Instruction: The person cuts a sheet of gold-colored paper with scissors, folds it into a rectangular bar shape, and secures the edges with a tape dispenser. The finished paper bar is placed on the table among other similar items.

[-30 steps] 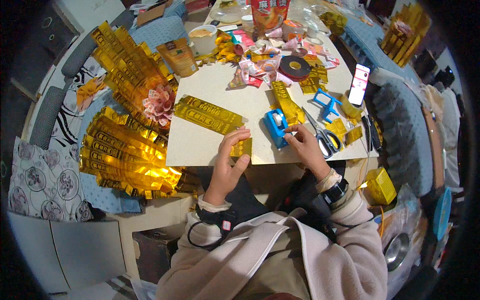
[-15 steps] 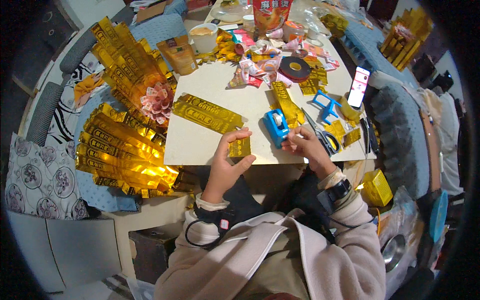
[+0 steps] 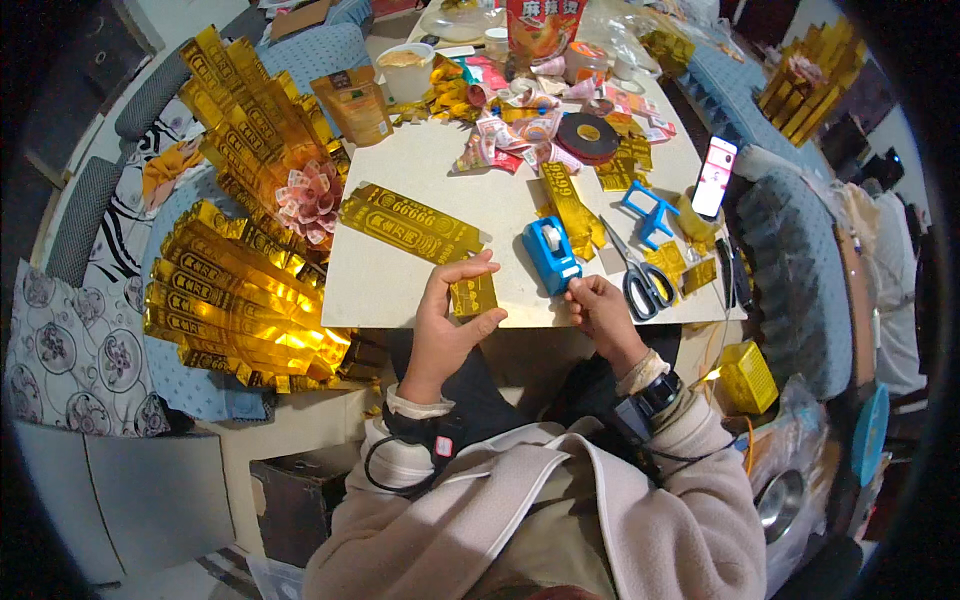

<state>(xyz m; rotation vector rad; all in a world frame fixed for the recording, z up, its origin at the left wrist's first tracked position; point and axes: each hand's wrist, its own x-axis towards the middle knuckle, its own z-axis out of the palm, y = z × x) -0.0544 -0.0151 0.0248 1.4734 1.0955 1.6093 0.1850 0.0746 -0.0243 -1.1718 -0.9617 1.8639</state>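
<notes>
Over at the near edge of the pale worktop (image 3: 385,295), the person's left hand (image 3: 446,325) curves in a loose C, thumb and fingers parted around a small rectangular gold-foil piece (image 3: 473,296), though I can't tell whether it grips it. The right hand (image 3: 606,318) has thumb and forefinger pinched together at the near end of a blue plastic tape dispenser (image 3: 546,256), anything between them too small to make out. Black-handled metal scissors (image 3: 641,270) lie just beside, toward the near right corner.

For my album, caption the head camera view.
Left hand around a shiny gold piece, right hand at a blue tape dispenser.
</notes>
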